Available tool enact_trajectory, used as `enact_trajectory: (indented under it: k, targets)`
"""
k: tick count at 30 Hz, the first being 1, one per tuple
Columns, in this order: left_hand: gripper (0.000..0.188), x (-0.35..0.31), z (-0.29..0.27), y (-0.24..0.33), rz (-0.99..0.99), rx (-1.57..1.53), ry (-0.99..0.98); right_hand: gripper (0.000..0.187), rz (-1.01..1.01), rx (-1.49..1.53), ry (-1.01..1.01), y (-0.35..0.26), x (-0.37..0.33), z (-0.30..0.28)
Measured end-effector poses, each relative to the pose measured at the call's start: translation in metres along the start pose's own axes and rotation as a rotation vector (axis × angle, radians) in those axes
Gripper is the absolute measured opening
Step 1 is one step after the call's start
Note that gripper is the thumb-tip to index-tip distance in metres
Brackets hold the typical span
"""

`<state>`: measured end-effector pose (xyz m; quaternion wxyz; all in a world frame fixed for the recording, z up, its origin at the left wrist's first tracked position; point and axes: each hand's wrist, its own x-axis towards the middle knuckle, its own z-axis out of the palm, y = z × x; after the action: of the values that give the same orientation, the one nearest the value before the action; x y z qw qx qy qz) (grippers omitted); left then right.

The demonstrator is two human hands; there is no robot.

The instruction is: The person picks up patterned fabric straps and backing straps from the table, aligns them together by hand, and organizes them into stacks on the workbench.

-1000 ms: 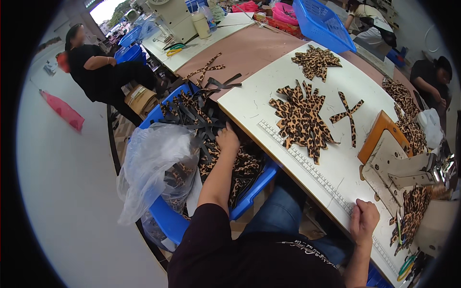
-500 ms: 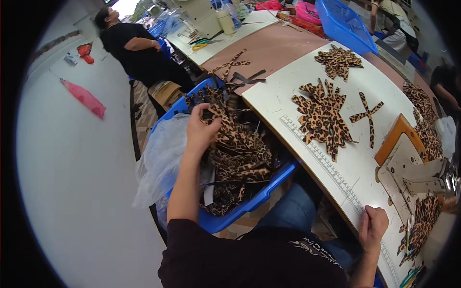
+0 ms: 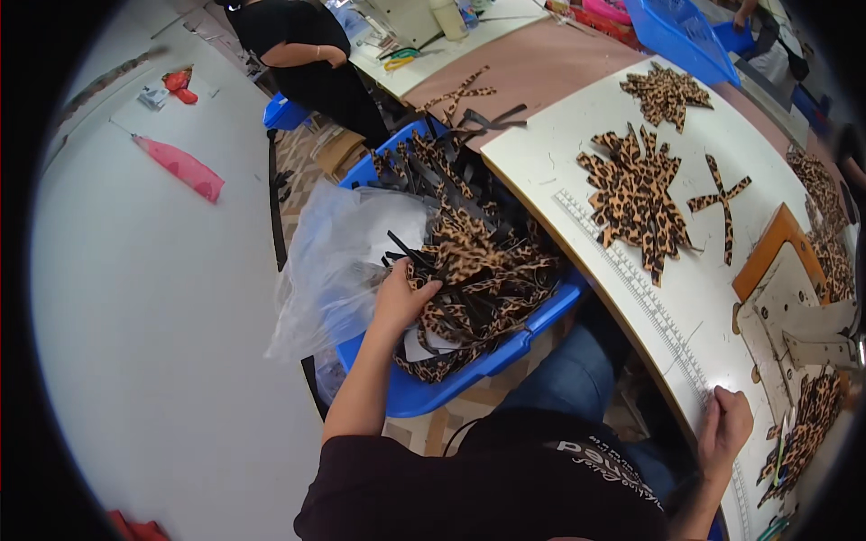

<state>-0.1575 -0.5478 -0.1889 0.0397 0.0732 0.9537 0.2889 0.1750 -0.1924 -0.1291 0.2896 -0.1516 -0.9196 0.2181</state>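
Observation:
My left hand (image 3: 404, 293) is in the blue basket (image 3: 424, 399), its thumb and fingers closed on some leopard-print fabric strips (image 3: 469, 248). Dark strip ends poke up past the fingertips, and part of the grip is hidden. More leopard and black strips fill the basket in a tangle, with a clear plastic bag (image 3: 311, 275) hanging over its left side. On the white table's edge rests my right hand (image 3: 726, 424), curled in a loose fist with nothing visible in it. A ruler scale (image 3: 636, 302) runs along that edge beside it.
Fanned leopard-print pieces (image 3: 636, 198) and a crossed pair of strips (image 3: 720, 200) lie on the white table (image 3: 541, 149). A sewing machine (image 3: 794, 316) stands at right near another leopard pile (image 3: 803, 433). Green-handled scissors (image 3: 400, 59) lie farther back; a person (image 3: 302, 54) stands beyond the basket.
My left hand has moved down and nearer within the basket, and the strips there have shifted. My right hand stays on the table edge. The whole view has swung slightly.

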Motion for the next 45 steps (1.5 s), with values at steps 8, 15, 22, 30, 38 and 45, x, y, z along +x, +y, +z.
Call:
enact_trajectory:
  k: [8, 15, 22, 30, 38, 45]
  targets:
    - [0.097, 0.009, -0.017, 0.034, 0.198, 0.077, 0.33, 0.014, 0.028, -0.038, -0.04, -0.003, 0.002, 0.004]
    - [0.079, 0.013, 0.008, 0.074, 0.305, 0.427, 0.184, 0.012, 0.06, -0.014, -0.022, -0.003, 0.006, 0.008]
    - [0.069, 0.027, 0.042, 0.073, 0.37, 0.685, 0.204, 0.013, 0.06, -0.021, 0.037, -0.003, 0.012, 0.004]
    - [0.052, 0.058, 0.102, 0.089, 0.418, 0.587, 0.131, 0.012, 0.004, 0.009, 0.097, -0.003, 0.02, 0.008]
    - [0.032, 0.067, 0.111, 0.061, 0.23, -0.5, 0.169, 0.014, -0.012, -0.016, 0.105, -0.001, 0.017, -0.001]
    - [0.015, 0.065, 0.04, 0.077, 0.158, -0.976, 0.454, 0.013, -0.03, 0.003, 0.095, -0.002, 0.011, -0.001]
